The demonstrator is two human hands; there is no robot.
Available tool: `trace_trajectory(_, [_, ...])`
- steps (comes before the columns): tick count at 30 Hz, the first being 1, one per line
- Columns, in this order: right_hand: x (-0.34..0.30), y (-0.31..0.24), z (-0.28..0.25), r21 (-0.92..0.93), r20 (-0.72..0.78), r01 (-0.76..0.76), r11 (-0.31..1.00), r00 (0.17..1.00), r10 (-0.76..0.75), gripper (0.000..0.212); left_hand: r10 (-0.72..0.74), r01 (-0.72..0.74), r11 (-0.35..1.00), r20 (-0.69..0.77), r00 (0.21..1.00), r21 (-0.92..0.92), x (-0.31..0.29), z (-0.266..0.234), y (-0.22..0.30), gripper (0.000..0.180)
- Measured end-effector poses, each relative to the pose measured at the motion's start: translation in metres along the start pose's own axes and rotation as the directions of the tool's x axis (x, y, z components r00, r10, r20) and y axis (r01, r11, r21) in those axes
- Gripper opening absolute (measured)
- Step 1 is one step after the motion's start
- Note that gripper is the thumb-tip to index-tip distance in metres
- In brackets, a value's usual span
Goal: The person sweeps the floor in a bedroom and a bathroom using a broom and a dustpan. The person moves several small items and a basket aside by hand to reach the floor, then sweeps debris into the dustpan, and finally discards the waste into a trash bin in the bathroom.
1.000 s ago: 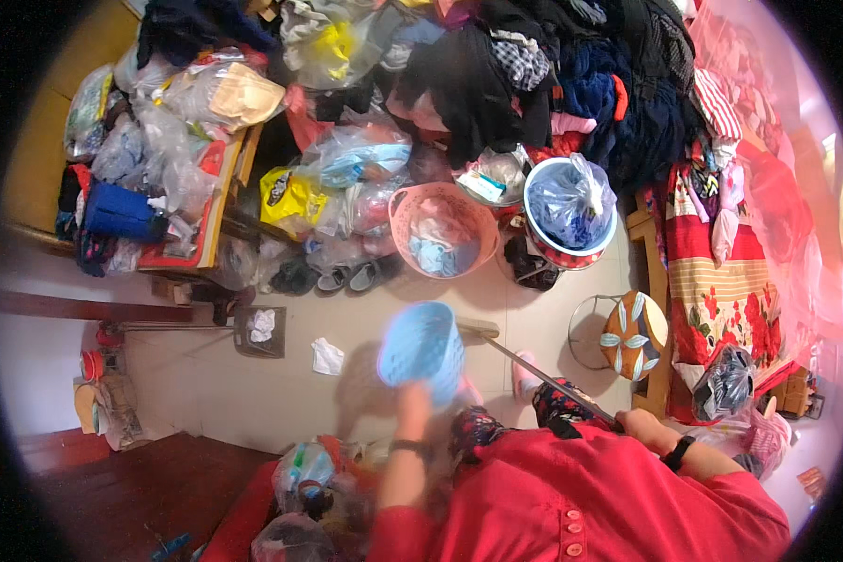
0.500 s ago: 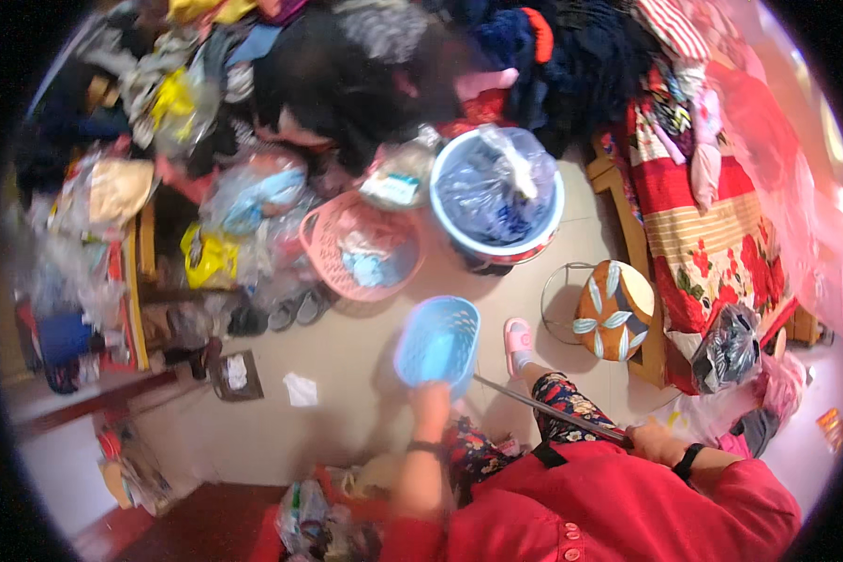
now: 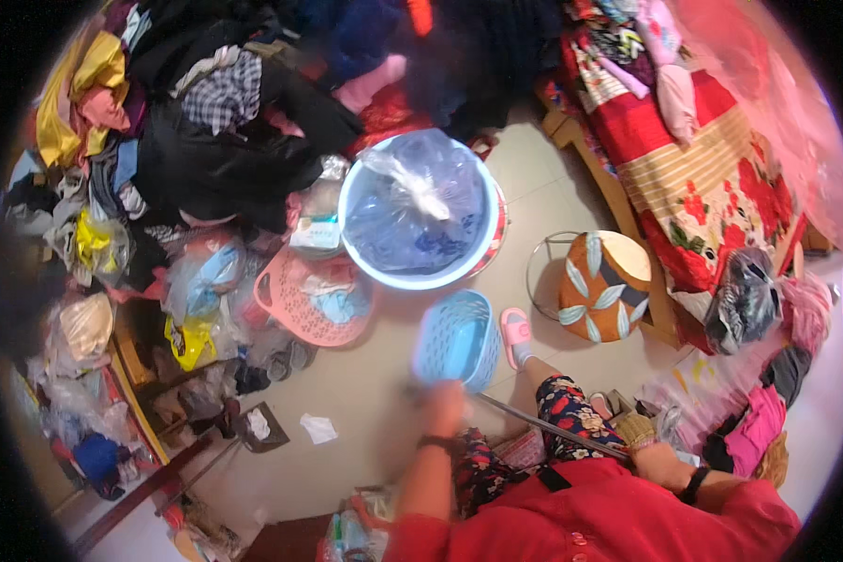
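Observation:
My left hand (image 3: 443,407), blurred by motion, is closed on the near rim of a light blue plastic basket (image 3: 473,348) with slotted sides. The basket hangs tilted in front of my legs, and I see nothing inside it. My right hand (image 3: 658,464) grips a thin dark rod (image 3: 553,429) at my lap. The rod slants up and left to the basket's lower right side, where its far end passes out of sight. Just beyond the basket stands a large light blue tub (image 3: 350,245) with a knotted clear plastic bag (image 3: 412,201) in it.
A pink basket (image 3: 300,314) with cloths lies left of the tub. My pink slipper (image 3: 514,337) is beside the blue basket. A leaf-patterned stool (image 3: 604,286) stands right, before a bed (image 3: 693,187). Clothes heap (image 3: 234,140) at the back; a dustpan (image 3: 270,433) lies left.
The view has turned, so the tub and pink basket appear farther left and lower. The blue basket has shifted a little right, closer to my slipper. Both hands keep their holds.

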State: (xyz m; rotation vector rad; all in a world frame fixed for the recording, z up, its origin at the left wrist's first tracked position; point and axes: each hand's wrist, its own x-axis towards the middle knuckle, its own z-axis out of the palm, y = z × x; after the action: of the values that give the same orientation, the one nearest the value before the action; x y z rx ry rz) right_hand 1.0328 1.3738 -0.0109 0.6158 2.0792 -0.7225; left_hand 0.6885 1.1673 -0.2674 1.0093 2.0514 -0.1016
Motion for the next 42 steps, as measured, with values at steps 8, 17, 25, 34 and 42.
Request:
trace_trajectory(8, [0.019, 0.018, 0.008, -0.028, 0.336, -0.074, 0.997, 0.938, 0.08, 0.035, -0.242, 0.198, 0.952, -0.182, 0.953, -0.234, 0.039, 0.066, -0.058, 0.024])
trace_trajectory(17, [0.027, 0.004, -0.003, -0.08, 0.437, -0.216, 0.973, 0.87, 0.229, 0.03, -0.056, 0.057, 0.998, -0.038, 0.998, 0.027, 0.052, 0.06, -0.025, 0.023])
trace_trajectory(25, [0.023, 0.014, 0.022, 0.078, 0.352, -0.256, 0.964, 0.911, 0.213, 0.027, 0.323, -0.348, 0.914, -0.144, 0.935, -0.21, 0.08, -0.014, 0.1, 0.017])
trace_trajectory(34, [0.031, 0.057, 0.036, 0.238, 0.373, -0.185, 0.953, 0.924, 0.087, 0.024, 0.315, -0.372, 0.902, -0.254, 0.914, -0.22, 0.221, -0.012, 0.185, 0.014])
trace_trajectory(42, [0.045, 0.07, 0.072, 0.189, 0.268, -0.126, 0.974, 0.961, 0.072, 0.019, 0.393, -0.423, 0.905, -0.298, 0.87, -0.04, 0.304, -0.015, 0.212, 0.017])
